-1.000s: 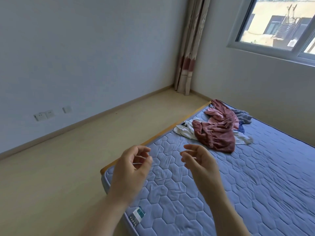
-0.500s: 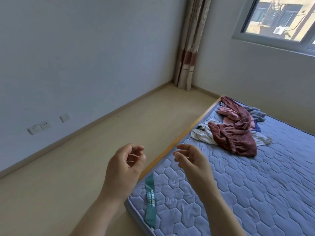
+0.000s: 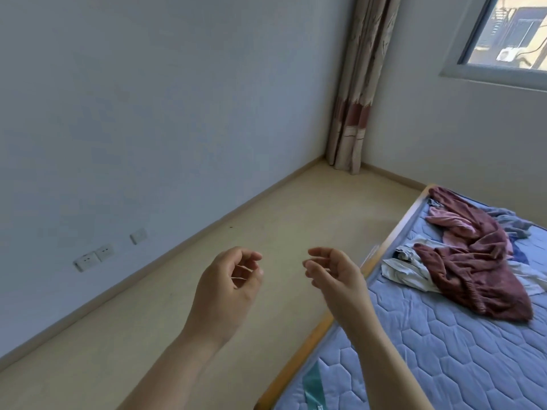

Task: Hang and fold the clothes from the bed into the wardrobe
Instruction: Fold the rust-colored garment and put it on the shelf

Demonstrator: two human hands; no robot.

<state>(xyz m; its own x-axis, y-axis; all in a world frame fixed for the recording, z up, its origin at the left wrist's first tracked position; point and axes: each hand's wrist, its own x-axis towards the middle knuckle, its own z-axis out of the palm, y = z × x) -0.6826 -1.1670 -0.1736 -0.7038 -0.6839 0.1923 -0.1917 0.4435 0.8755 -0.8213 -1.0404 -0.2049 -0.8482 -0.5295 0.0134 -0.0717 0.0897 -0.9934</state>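
A heap of clothes lies on the blue quilted mattress [image 3: 444,335] at the right: a dark red garment [image 3: 473,270] on top, a white one [image 3: 405,269] under its left side, a grey-blue one [image 3: 512,223] behind. Both my hands hover in front of me over the floor, left of the bed's edge. My left hand [image 3: 228,285] has loosely curled fingers and holds nothing. My right hand [image 3: 334,270] is likewise relaxed and empty, about an arm's length short of the clothes. No wardrobe is in view.
The bed's wooden frame edge [image 3: 322,324] runs diagonally from bottom centre to upper right. Beige floor [image 3: 207,291] spreads to the left. A curtain [image 3: 358,93] hangs in the corner, a window [image 3: 512,34] at upper right, wall sockets [image 3: 94,257] low on the left wall.
The view has swung left, so the bed and clothes now sit further right. Both hands stay raised and empty, now over the floor instead of over the mattress.
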